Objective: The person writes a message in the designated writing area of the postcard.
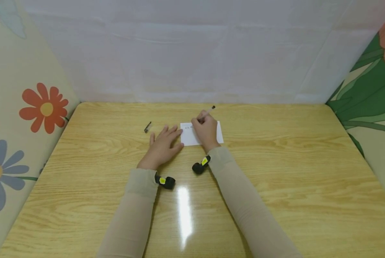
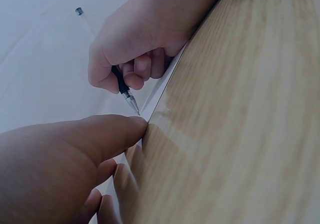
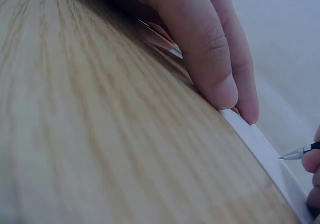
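A white sheet of paper (image 1: 189, 139) lies on the wooden table, with a short row of small dark marks near its upper left. My right hand (image 1: 206, 130) pinches a pen (image 1: 209, 110) with a clear barrel, black grip and dark end; in the left wrist view the pen (image 2: 121, 80) points tip down at the paper. With fingers spread, my left hand (image 1: 162, 146) rests at the paper's left edge, thumb and fingertips touching it. In the right wrist view the left hand (image 3: 200, 44) presses the paper (image 3: 260, 149) near the pen tip.
A pen cap (image 1: 148, 127) with a dark clip lies left of the paper, beyond the left hand. The wooden table (image 1: 292, 172) meets a white cloth backdrop (image 1: 192, 64) at the back. Flower-patterned panels (image 1: 5, 107) stand at both sides.
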Available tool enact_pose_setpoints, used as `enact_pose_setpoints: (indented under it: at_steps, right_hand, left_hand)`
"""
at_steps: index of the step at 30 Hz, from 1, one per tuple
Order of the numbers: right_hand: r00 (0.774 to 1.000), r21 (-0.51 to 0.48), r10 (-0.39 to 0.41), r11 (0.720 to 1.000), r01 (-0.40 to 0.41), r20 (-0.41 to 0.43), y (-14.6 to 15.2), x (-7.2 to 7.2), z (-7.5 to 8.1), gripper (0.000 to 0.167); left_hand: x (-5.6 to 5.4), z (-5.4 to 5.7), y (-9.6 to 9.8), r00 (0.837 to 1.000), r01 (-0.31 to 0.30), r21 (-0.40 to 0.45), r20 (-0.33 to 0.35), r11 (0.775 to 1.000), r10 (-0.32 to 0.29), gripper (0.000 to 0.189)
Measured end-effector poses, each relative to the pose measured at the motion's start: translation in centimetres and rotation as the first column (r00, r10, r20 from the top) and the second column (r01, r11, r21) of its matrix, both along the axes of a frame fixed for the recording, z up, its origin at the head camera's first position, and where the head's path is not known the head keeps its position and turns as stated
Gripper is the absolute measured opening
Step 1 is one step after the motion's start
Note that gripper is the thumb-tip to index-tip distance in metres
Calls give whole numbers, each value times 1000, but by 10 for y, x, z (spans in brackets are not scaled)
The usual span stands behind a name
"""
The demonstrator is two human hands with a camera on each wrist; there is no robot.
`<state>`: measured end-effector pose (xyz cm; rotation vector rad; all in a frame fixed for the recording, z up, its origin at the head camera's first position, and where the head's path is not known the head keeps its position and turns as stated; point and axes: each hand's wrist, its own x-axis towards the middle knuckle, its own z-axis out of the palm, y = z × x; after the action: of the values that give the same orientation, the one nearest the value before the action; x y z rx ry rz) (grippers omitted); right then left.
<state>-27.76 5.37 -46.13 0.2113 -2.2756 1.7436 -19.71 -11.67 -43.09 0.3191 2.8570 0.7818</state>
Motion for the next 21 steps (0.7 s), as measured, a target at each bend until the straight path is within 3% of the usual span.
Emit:
enact_pose_setpoints:
  at_steps: [21]
  right_hand:
    - [1000, 12, 4, 1000, -4, 15, 0, 1, 1, 25]
  left_hand:
    - [2, 2, 0, 1000, -1, -6, 2, 1000, 1, 59]
